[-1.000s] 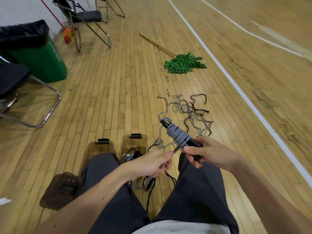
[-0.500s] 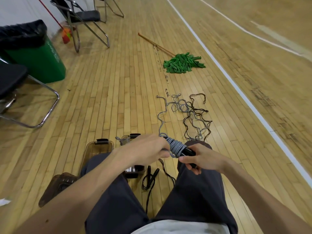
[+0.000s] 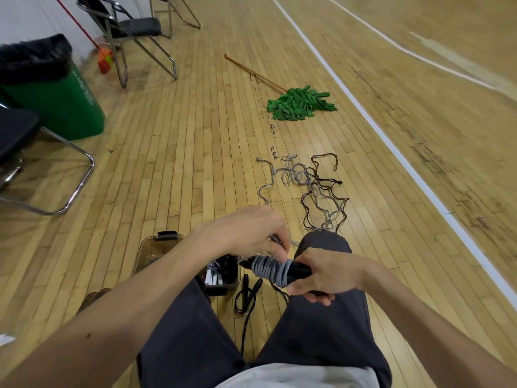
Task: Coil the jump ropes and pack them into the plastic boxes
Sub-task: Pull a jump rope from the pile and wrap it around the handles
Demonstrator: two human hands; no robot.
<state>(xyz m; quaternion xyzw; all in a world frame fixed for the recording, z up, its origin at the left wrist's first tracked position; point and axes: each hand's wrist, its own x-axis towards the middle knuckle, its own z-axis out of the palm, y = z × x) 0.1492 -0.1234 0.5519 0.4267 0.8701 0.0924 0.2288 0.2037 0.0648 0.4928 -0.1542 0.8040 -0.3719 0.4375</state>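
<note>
glossy wood floor (image 3: 195, 152), cloth mop (image 3: 300, 103)

A wood floor (image 3: 195, 163) with white lines (image 3: 391, 147). A green mop (image 3: 299, 103) lies at 12 o'clock. A green bin (image 3: 64, 107) and black chairs (image 3: 140, 26) stand at 10 o'clock.

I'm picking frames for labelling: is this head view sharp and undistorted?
Head view: wide-angle distortion bows the white court line and floorboards; the left hand is slightly motion-blurred; the grey rope coil and green mop look sharp; lighting is soft, no harsh glare.

Left hand (image 3: 246, 233) and right hand (image 3: 327, 275) meet, fingers curled, gripping.
</note>
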